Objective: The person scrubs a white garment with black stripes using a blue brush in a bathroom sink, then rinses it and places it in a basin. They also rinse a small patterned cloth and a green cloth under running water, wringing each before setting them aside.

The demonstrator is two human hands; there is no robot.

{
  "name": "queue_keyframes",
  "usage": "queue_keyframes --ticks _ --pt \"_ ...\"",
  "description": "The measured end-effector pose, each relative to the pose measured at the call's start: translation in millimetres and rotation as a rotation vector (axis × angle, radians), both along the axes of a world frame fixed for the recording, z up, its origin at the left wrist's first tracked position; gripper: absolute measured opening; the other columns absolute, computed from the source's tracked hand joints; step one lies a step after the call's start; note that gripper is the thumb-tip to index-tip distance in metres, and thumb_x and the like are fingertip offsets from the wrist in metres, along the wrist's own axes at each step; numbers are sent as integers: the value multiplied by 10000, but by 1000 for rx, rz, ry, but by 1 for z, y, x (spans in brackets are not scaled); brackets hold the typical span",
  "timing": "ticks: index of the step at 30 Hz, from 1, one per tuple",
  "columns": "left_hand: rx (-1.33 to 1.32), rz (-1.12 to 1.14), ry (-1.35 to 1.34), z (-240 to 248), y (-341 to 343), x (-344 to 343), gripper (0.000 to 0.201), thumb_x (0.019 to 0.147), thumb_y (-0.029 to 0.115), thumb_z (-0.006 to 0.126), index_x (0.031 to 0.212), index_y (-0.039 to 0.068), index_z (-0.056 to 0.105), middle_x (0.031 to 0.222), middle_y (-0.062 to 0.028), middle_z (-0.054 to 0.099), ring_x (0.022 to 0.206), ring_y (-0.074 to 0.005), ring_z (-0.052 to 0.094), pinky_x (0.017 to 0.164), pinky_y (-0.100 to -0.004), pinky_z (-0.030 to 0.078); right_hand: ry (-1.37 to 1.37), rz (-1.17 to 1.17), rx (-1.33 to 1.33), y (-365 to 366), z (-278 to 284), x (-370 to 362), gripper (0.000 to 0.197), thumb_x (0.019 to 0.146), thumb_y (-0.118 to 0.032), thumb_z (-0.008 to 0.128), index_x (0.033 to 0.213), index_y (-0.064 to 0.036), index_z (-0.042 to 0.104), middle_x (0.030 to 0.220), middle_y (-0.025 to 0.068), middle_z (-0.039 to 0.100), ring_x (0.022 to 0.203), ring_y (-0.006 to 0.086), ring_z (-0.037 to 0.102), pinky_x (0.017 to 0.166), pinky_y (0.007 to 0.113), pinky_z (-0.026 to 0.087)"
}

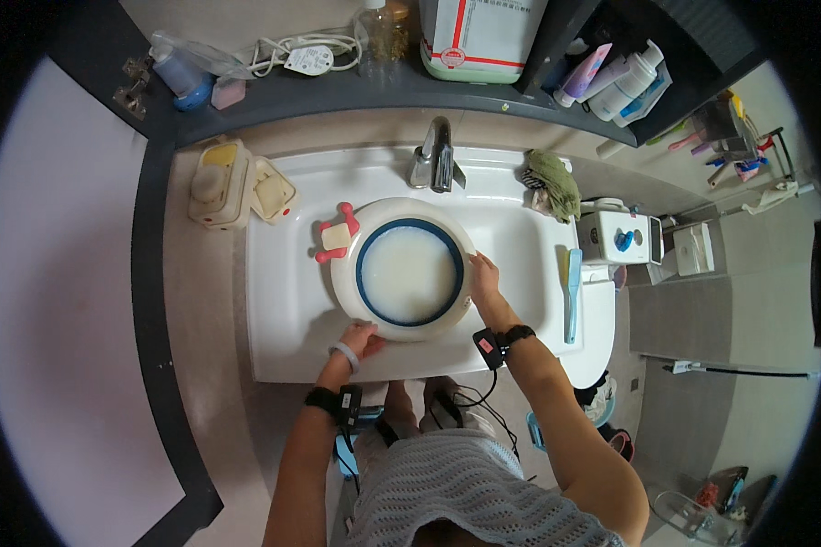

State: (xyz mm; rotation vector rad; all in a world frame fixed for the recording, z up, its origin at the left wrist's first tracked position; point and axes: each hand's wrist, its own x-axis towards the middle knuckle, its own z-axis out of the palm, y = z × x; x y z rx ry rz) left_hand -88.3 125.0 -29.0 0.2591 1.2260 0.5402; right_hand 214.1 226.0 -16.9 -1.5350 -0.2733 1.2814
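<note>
Round white plastic basin with blue inner rim, filled with milky water, sitting in white rectangular sink below chrome tap. Left hand gripping near rim, fingers curled over edge. Right hand clasping right rim. Basin lying between both grips, equally near.

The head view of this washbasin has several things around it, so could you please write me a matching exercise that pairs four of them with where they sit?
Things:
1. round basin
2. faucet
3. green cloth
4. soap dish

Places:
A. back right corner of the sink
B. middle of the sink, held at its rim by the left hand and right hand
C. back left corner of the sink
D. centre of the sink's back edge

Pairs: 1-B, 2-D, 3-A, 4-C
</note>
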Motion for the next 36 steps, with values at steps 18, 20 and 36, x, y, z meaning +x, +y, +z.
queue_keyframes --ticks 18,20,36 --pt "-82 110 -43 -8 42 -24 441 913 223 633 1295 166 420 1108 -80 582 993 -217 592 844 -386 530 -25 193 -196 27 -22 7 311 874 -155 618 1182 -108 606 932 12 616 898 171 561 821 400 460" --pt "-130 111 -30 3 49 -26 413 912 239 634 1264 133 448 1090 -90 586 982 -245 591 885 -419 503 -36 214 -185 27 -22 10 305 875 -152 616 1176 -110 608 928 10 614 894 173 561 818 399 459" --pt "939 -804 1522 70 216 -19 672 663 199 823 1269 127 541 1296 -58 530 1241 -255 447 1026 -416 373 -85 272 -70 -51 79 66 378 906 -287 647 1232 -104 598 1169 21 603 1110 173 544 913 345 399"
